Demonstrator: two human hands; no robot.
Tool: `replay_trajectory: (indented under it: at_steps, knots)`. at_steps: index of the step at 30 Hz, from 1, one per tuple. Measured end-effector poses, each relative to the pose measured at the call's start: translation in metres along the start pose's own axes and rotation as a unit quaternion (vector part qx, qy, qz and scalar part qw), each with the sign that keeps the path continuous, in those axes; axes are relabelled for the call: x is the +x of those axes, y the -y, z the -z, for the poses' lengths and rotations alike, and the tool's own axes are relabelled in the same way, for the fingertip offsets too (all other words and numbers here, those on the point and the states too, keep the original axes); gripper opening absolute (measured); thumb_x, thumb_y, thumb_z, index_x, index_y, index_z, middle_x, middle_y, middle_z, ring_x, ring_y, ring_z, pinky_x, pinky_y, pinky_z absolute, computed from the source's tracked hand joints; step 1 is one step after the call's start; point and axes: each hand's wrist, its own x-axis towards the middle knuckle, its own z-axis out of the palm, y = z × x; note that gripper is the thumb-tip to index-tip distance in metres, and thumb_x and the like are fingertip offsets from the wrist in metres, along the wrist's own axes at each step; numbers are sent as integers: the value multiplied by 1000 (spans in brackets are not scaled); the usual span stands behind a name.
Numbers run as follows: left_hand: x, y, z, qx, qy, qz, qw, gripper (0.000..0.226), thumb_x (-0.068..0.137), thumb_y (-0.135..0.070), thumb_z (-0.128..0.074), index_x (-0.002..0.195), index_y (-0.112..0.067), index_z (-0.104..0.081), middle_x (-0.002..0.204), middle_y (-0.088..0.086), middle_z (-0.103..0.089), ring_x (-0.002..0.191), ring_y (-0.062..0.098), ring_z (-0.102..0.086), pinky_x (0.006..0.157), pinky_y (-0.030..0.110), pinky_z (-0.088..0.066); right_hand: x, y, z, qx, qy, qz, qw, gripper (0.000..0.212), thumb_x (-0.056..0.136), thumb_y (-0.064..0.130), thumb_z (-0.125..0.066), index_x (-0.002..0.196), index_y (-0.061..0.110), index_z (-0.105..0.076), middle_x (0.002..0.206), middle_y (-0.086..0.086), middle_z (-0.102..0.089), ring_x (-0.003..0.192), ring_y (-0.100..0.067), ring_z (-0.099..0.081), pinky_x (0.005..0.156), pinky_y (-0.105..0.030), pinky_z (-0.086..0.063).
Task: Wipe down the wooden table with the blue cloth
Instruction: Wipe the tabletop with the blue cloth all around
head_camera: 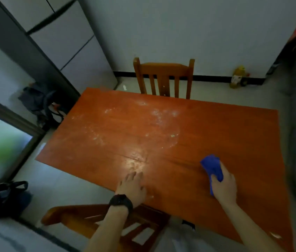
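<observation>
The wooden table [225,135] fills the middle of the view, reddish-brown, with pale wet smears and specks across its far left half. My right hand [224,186] presses the crumpled blue cloth [212,167] onto the tabletop near the right front part; the cloth sticks out ahead of my fingers. My left hand [133,188], with a black watch on the wrist, lies flat on the table near the front edge, fingers spread, holding nothing.
A wooden chair [163,79] stands at the table's far side, and another chair [96,220] is below my left arm at the near side. A fridge [67,42] stands back left, dark bags [40,102] lie on the floor left, and a yellow bottle [238,77] stands by the wall.
</observation>
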Motion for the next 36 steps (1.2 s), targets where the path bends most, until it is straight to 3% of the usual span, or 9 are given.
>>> replay_trajectory:
  at_steps: [6,12,15,17,20,24,29,34,36]
  knots:
    - [45,87,25,24,21,66,997,61,99,-48,-36,155,-29,-18,162,2,-17,146,28,-20,117,47,-23,6,5,-69,-152,-147,-64,975,66,92,23,-56,151,28,-26,145,-19,-34,118,-45,-39,94,-55,-37]
    - [102,121,32,15,14,36,999,62,99,-39,-38,155,-31,-14,164,3,-5,150,28,-5,119,53,-15,-25,65,-181,-266,121,166,942,65,94,26,-51,153,29,-22,149,-6,-31,122,-33,-37,101,-42,-38]
    - [147,126,36,18,-32,-14,999,65,99,-43,-36,156,-34,-5,164,2,4,151,28,0,120,53,-10,-10,104,-196,-145,272,179,934,57,95,16,-51,148,27,-35,143,0,-41,126,-25,-39,104,-28,-31]
    - [180,131,36,24,-71,-68,995,64,100,-48,-30,156,-34,-3,164,2,6,151,28,1,120,53,-8,12,115,-191,-31,216,140,966,50,92,9,-56,139,20,-51,129,3,-56,118,-13,-49,94,-20,-33]
    - [224,132,37,26,-112,-129,985,62,100,-51,-23,155,-34,1,164,0,11,151,25,8,120,51,1,57,105,-166,-8,-21,59,998,52,87,25,-54,139,26,-51,125,-1,-62,115,-19,-58,99,-35,-45]
    - [265,130,26,18,-135,-154,979,61,100,-54,-9,154,-34,10,163,-4,15,149,18,16,121,49,5,106,77,-134,-97,-250,-73,961,57,89,17,-58,143,21,-43,142,-17,-42,120,-45,-46,104,-52,-38]
    - [280,137,8,17,-176,-153,972,59,100,-54,-4,152,-37,17,160,-10,21,147,12,23,120,45,12,93,90,-192,-186,-319,-80,926,55,86,11,-56,139,22,-43,145,-12,-42,110,-46,-47,88,-55,-45]
    - [284,138,10,5,-180,-150,972,59,99,-53,-7,153,-39,9,162,-10,12,149,11,16,121,46,4,60,142,-254,-146,-12,87,985,55,92,15,-56,142,30,-43,144,11,-41,124,-13,-41,105,-32,-35]
    - [285,139,9,0,-182,-149,972,59,99,-54,-8,154,-39,6,163,-10,9,149,11,14,121,47,2,70,158,-237,-78,50,112,989,42,95,16,-54,134,30,-52,130,17,-52,116,1,-48,101,-25,-40]
